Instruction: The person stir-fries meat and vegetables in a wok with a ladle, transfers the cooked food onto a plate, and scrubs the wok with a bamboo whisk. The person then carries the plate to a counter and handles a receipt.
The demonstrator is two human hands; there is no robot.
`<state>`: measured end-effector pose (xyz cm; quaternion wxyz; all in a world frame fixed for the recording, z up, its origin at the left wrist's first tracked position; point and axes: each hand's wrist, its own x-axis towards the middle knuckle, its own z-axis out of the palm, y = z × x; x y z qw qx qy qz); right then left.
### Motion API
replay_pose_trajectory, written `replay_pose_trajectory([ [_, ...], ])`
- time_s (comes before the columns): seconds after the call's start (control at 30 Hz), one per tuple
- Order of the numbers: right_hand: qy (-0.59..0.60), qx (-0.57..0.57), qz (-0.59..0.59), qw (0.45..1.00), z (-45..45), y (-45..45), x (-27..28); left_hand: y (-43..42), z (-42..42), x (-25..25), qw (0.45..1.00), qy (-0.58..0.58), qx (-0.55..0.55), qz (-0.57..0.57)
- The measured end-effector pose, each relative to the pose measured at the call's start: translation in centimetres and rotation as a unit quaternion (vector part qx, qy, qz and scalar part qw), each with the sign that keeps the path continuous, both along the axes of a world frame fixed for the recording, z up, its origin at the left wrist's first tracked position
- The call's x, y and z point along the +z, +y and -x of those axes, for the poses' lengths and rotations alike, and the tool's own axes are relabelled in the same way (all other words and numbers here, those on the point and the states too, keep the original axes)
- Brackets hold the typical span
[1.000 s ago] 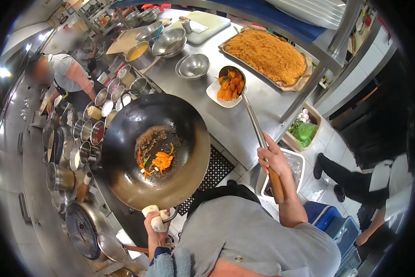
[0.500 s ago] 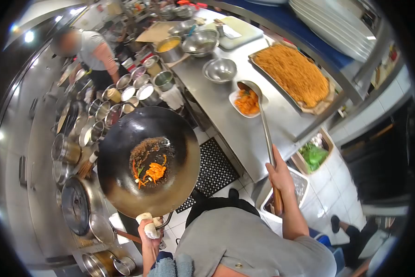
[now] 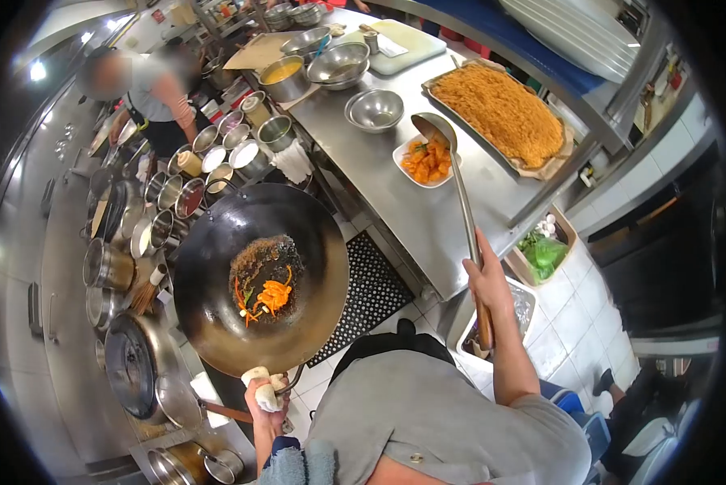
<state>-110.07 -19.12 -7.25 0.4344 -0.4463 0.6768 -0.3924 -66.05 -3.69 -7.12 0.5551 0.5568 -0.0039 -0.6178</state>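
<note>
My left hand is closed around the handle of a large dark wok, with a folded white cloth between hand and metal. Inside the wok lies a small heap of glossy orange food, beside orange strips and brown oily residue. My right hand grips a long-handled ladle by its wooden end. The ladle's bowl is over the far edge of a small white dish on the steel counter. Orange pieces in sauce fill that dish.
A tray of crumbly orange-brown food and metal bowls stand on the steel counter. Several sauce pots line the left side. Another person stands at the far left. A perforated black mat covers the floor.
The view has shifted slightly, so the counter items appear further left. The ladle's bowl has moved slightly off the orange pieces toward the dish's far edge. Both grips are unchanged.
</note>
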Motion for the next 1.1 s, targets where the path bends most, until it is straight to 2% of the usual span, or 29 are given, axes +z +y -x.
replay_pose_trajectory([
  [0.07,0.017,-0.001,0.070,0.997,0.1,-0.2,-1.8,-0.2,-1.3,-0.8,1.000,0.020,-0.016,0.000],
  [0.2,-0.053,-0.032,0.018,0.998,-1.0,0.0,-0.3,-1.5,-0.7,0.1,0.999,0.000,0.044,-0.013],
  [0.43,-0.161,-0.063,0.049,0.984,-3.3,0.5,-1.5,-2.4,-4.0,-1.8,0.998,0.056,-0.007,0.007],
  [0.6,-0.166,-0.089,0.050,0.981,-5.6,1.8,-0.6,-2.9,-5.4,-2.5,0.997,0.070,-0.037,0.016],
  [0.7,-0.194,-0.103,0.067,0.973,-6.2,1.4,-2.0,-2.9,-6.6,-3.4,0.996,0.040,-0.073,0.015],
  [0.83,-0.238,-0.111,0.091,0.961,-5.2,0.6,-2.8,-3.5,-7.1,-3.3,0.991,0.065,-0.104,0.047],
  [0.97,-0.366,-0.132,0.131,0.912,-6.3,2.5,-0.2,-3.6,-8.5,-5.4,0.985,0.096,-0.137,0.052],
  [1.07,-0.582,-0.069,0.146,0.797,-7.2,5.8,1.8,-4.1,-8.2,-5.7,0.985,0.100,-0.128,0.061],
  [1.1,-0.619,-0.027,0.128,0.775,-7.6,6.6,2.7,-4.1,-7.8,-5.5,0.987,0.095,-0.115,0.056],
])
